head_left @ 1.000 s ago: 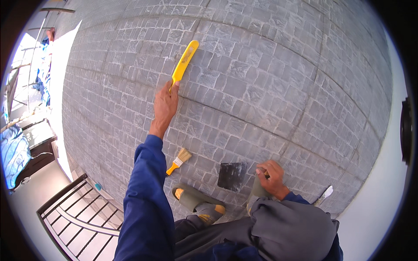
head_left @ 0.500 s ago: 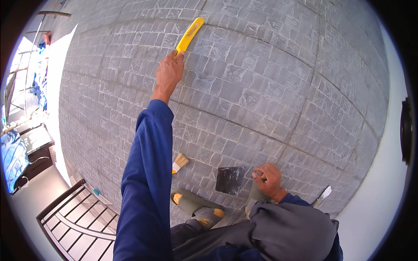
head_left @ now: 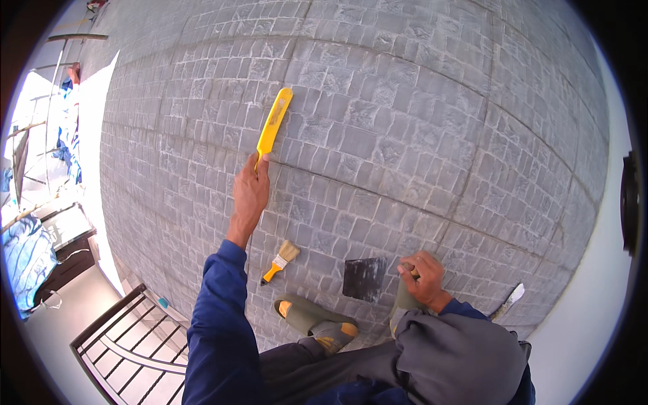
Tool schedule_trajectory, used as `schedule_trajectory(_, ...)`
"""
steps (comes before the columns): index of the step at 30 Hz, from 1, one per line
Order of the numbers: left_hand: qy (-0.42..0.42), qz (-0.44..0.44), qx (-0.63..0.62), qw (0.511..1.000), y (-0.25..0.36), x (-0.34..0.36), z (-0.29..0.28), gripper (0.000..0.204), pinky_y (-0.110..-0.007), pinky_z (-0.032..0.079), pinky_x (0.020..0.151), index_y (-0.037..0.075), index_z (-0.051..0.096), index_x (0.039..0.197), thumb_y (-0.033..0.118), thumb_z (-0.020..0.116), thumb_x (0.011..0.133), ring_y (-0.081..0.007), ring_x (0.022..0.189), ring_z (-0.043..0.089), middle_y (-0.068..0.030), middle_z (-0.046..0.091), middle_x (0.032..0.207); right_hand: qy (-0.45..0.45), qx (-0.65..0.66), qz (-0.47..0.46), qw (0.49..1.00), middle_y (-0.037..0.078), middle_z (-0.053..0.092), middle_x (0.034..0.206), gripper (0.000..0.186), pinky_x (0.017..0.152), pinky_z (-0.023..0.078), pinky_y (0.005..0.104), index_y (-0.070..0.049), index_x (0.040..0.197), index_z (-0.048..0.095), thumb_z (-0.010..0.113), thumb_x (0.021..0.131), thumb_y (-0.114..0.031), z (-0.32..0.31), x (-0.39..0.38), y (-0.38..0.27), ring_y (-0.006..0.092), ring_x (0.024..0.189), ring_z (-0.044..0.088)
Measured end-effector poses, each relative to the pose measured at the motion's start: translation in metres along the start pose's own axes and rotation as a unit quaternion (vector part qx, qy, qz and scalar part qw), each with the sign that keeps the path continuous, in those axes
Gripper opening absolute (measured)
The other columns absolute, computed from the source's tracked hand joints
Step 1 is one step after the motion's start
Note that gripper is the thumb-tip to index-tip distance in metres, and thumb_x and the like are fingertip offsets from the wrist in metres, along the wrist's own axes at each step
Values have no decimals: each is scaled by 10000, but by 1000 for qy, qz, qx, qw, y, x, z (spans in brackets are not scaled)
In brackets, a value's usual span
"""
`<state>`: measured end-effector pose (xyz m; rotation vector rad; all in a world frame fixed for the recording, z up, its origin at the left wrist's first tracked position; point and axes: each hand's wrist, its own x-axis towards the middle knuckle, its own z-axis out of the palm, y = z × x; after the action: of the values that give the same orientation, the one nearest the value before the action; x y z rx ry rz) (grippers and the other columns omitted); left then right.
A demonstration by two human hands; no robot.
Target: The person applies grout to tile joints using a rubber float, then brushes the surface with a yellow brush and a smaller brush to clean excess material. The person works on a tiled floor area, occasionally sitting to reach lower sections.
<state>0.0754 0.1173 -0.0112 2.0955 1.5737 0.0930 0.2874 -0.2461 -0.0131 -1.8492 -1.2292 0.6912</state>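
Observation:
My left hand (head_left: 250, 197), at the end of an outstretched arm, is closed around the narrow handle of a long yellow hand tool (head_left: 273, 121). Its slim, slightly curved body points away from me over the patterned grey floor, with scuffs on top; its underside is hidden. Near my right foot, my right hand (head_left: 425, 278) is closed on the brown handle of a wide scraper (head_left: 363, 279). The scraper's dark square blade lies low by the floor, smeared with white. Between my hands, a yellow-handled paintbrush (head_left: 279, 262) lies on the floor.
A narrow tool with a whitened blade (head_left: 511, 300) lies by the white wall (head_left: 574, 317) at right. My green slippers (head_left: 304, 314) are just below the paintbrush. At left stand a dark metal railing (head_left: 131, 337) and blue patterned cloth (head_left: 27, 256).
My left hand has drawn the yellow tool back toward me and slightly left. The whole paintbrush now shows beside my sleeve. My right hand stays with the scraper; the view has shifted slightly.

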Motion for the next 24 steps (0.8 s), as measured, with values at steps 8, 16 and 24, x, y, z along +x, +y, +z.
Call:
schedule_trajectory(8,-42,-1,-96,994,63,159,7,468,-501,502,713,3,686,1023,433,506,988,-505,821,639,-284,673,859,-15,-21,-3,1000,58,587,743,113,536,429,335,-63,908,690,741,830,-126,1,0,-3,212,600,556)
schedule_trajectory(16,-12,-37,1,999,4,-18,-3,480,-492,489,660,-15,652,1166,420,511,1018,-435,753,669,-274,650,774,8,5,18,1000,58,587,750,112,535,434,330,-69,920,691,739,832,-118,2,-3,1,207,601,561)
schedule_trajectory(24,104,72,13,992,64,118,28,486,-533,519,755,-9,671,1126,426,486,1013,-484,886,660,-290,685,912,-4,-22,10,1000,54,585,738,116,534,439,319,-71,916,692,747,830,-126,2,-1,-1,194,594,563)
